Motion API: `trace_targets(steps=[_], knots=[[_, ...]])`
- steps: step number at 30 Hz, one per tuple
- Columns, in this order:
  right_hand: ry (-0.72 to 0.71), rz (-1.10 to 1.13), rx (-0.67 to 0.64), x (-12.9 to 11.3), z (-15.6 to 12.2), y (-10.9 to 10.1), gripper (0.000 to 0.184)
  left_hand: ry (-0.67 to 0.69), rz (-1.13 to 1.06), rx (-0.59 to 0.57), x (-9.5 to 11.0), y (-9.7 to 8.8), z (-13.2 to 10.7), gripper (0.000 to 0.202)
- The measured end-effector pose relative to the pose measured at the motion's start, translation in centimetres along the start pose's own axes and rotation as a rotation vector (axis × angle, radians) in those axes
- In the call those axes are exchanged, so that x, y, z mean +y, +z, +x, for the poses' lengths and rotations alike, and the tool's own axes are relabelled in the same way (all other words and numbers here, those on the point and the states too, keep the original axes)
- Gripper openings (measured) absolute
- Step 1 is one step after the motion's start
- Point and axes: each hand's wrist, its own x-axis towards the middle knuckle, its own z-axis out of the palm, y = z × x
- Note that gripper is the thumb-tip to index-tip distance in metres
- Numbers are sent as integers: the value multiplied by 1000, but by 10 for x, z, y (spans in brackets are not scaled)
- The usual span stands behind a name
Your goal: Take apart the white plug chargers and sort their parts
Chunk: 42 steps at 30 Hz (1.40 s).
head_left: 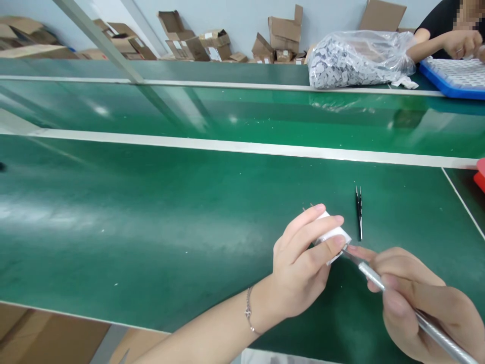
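My left hand is closed around a small white box-shaped piece, held up over the green table. Two thin prongs poke out past the fingers at its far left end. In my right hand is a silver pen-shaped craft knife, gripped along its knurled handle. Its thin tip meets the near right end of the white piece, beside my left thumb; the exact contact is too small to make out. Black tweezers lie on the table just beyond my hands, points facing away.
A pale rail crosses behind the green table. Across it, a co-worker's hand is above a blue tray, beside a clear bag of small white pieces. Cardboard boxes line the wall. Something red is at the right edge.
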Motion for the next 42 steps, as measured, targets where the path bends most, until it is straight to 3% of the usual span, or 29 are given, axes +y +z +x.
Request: trace_targets(steps=[3,8,15,21,28,32,37,42], knots=[[-40,21,-60,2,2,-4,26,4,11,-3,0,0,0,20],[-39,97,-42,5,0,-1,23,3,23,-5,1,-1,-1,22],[30,255,175,2,-2,8,17,8,39,-6,1,-1,-1,24],[89,148,-33,0,2,-1,25,13,35,-7,2,-1,-1,26],[158,268,167,3,-12,13,24,13,40,-14,1,-1,-2,25],[190,335,181,5,-17,14,18,15,26,-16,1,0,-1,26],[112,387,214,5,-15,14,12,0,2,-12,1,0,-1,22],[166,335,199,2,-11,14,20,-1,-1,-5,0,0,-2,22]])
